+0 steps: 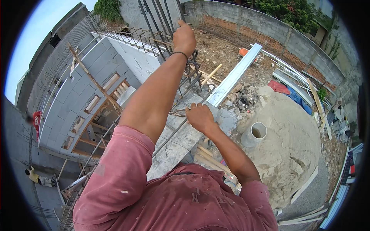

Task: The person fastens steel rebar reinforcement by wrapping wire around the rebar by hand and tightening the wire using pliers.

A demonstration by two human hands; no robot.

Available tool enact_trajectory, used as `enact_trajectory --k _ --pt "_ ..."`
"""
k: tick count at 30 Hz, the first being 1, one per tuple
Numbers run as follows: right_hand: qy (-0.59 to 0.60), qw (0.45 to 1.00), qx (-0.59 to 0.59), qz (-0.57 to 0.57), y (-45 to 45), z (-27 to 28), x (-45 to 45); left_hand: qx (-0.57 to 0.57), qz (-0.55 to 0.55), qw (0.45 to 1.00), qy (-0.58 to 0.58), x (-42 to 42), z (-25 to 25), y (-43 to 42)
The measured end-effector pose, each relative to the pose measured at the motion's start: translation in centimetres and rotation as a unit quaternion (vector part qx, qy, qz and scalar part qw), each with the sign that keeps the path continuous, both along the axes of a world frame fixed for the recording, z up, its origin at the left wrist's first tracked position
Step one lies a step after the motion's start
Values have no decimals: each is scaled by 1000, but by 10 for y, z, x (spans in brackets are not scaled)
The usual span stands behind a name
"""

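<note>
My left hand [185, 38], a dark band at its wrist, is stretched up and forward. It is closed around a thin upright steel bar [179, 10] beside several vertical rebars [154, 23]. My right hand [200, 117] is lower and closer to my body, its fingers curled around a long steel rod [169, 139]. The rod slants across the concrete surface [173, 148] and shows again above the hand. Bent steel loops [178, 112] lie just left of my right hand. A rebar cage [189, 73] stands between the two hands; my left arm hides part of it.
A long metal channel [235, 75] reaches away to the right. Below are a sand heap [289, 111], a concrete pipe [250, 138] and rubble [246, 100]. Block walls [92, 57] with wooden formwork stand at left. Two people [36, 122] are further left, at a lower level.
</note>
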State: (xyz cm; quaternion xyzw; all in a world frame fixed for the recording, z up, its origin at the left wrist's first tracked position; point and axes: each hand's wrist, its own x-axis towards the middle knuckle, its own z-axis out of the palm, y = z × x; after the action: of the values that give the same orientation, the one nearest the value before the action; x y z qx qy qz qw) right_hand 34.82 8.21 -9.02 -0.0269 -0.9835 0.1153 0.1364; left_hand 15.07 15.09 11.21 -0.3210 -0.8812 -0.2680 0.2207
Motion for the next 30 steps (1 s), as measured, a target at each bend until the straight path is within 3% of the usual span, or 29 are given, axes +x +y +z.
enact_trajectory --k 2,4,5,7,8,9,11,12,14,15,17,18,20,22,24,25,27,30 --pt "28 999 44 13 0 -6 -13 17 2 1000 -4 6 3 -1" --pt "81 995 -3 60 4 -4 -18 11 10 999 -39 8 7 -2" --pt "132 989 -57 25 9 5 -26 15 4 999 -31 7 7 1" --pt "185 939 -288 -41 44 43 -47 44 25 998 -33 8 4 2" --pt "277 901 -323 -88 68 56 -62 43 20 998 -30 10 5 2" --pt "254 886 -352 -160 91 91 -68 45 25 998 -40 11 7 2" --pt "365 822 -410 -150 141 110 -112 48 37 997 -48 17 10 2" --pt "374 818 -410 -152 156 113 -132 47 31 998 -41 20 9 2" --pt "265 817 -510 -49 179 126 -169 36 59 997 -25 21 6 6" --pt "280 818 -501 -49 185 132 -178 45 49 998 -14 20 6 11" --pt "194 733 -652 29 187 137 -186 32 107 992 -57 17 3 17" --pt "198 738 -644 30 190 136 -186 41 104 992 -56 15 0 19" --pt "127 692 -710 17 194 127 -191 13 116 993 -24 14 -3 18" --pt "179 706 -684 44 193 120 -202 18 117 993 -25 12 -8 18" --pt "223 616 -740 153 189 118 -210 11 109 994 12 2 -17 22" --pt "219 618 -739 152 187 121 -208 12 111 994 9 2 -19 21" --pt "142 570 -792 165 182 134 -202 71 107 989 74 4 -20 20" --pt "95 582 -784 191 191 137 -196 88 86 991 59 8 -17 15"
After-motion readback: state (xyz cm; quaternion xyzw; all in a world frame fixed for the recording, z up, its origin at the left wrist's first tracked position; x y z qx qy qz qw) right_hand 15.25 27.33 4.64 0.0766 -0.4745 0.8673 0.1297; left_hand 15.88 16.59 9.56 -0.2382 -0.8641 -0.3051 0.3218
